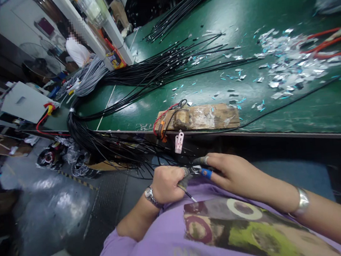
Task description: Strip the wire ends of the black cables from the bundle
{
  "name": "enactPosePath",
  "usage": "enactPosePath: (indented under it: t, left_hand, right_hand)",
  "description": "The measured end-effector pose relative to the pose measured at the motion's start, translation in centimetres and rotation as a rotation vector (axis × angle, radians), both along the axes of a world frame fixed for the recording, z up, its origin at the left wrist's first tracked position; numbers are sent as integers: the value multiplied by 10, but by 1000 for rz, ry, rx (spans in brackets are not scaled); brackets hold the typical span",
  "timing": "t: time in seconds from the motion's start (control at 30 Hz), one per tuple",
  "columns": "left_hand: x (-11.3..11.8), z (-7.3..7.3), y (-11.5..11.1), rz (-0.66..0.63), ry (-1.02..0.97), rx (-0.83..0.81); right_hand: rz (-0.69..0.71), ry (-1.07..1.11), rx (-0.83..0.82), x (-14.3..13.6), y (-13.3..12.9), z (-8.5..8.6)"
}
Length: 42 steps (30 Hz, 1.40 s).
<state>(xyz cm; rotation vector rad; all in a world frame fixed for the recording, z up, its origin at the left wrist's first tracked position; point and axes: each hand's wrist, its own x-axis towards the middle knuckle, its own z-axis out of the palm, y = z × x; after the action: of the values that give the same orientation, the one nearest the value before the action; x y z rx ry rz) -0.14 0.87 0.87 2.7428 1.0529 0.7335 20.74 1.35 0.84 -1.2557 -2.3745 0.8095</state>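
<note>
My left hand (169,182), wearing a wristwatch, is closed around a thin black cable (191,195). The pale end of that cable sticks out below my fingers, in front of a purple shirt. Close on its right is my right hand (229,170), fingers pinched together, with a blue wrap on one fingertip and a grey cover on another. A small shiny, whitish piece shows between the two hands; what exactly my right fingers grip is hidden. Just above hangs a pink clip-like tag (178,142) at the bench edge.
The green bench (280,119) carries a wooden block (215,116), bundles of black cables (139,72), foil scraps (288,57) and orange-handled scissors (330,44). More cables (85,133) droop over the edge at left. A person (77,50) is in the background near a fan (41,62).
</note>
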Motion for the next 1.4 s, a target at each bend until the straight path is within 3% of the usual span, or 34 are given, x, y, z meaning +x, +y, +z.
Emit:
enactPosePath:
  t: [0.37,0.6,0.73,0.83,0.93,1.03,1.17,1.27,1.4]
  left_hand:
    - [3,2,0,0,-39,27]
    - [1,0,-1,10,0,0]
    - [-2,-4,-1,34,11,-88]
    - [-3,-7,0,51,-98,-266]
    - [-2,-9,1,67,-300,-486]
    - [-2,-12,2,99,-466,-667]
    - [-3,-16,2,129,-563,-798]
    - [-3,-17,1,140,-592,-823]
    - [-2,-17,2,136,-584,-824]
  right_hand:
    - [-18,149,-7,5,-2,-11]
    - [7,170,-28,5,-2,-6]
    - [-2,181,-68,5,-2,-2]
    - [-52,295,-123,6,2,-3]
    - [-112,517,-278,4,7,-6]
    - [-155,747,-568,-2,10,-9]
    - [-224,932,-903,-15,9,-11]
    - [-272,1018,-1015,-23,8,-11]
    - [-314,1076,-1047,-27,9,-11]
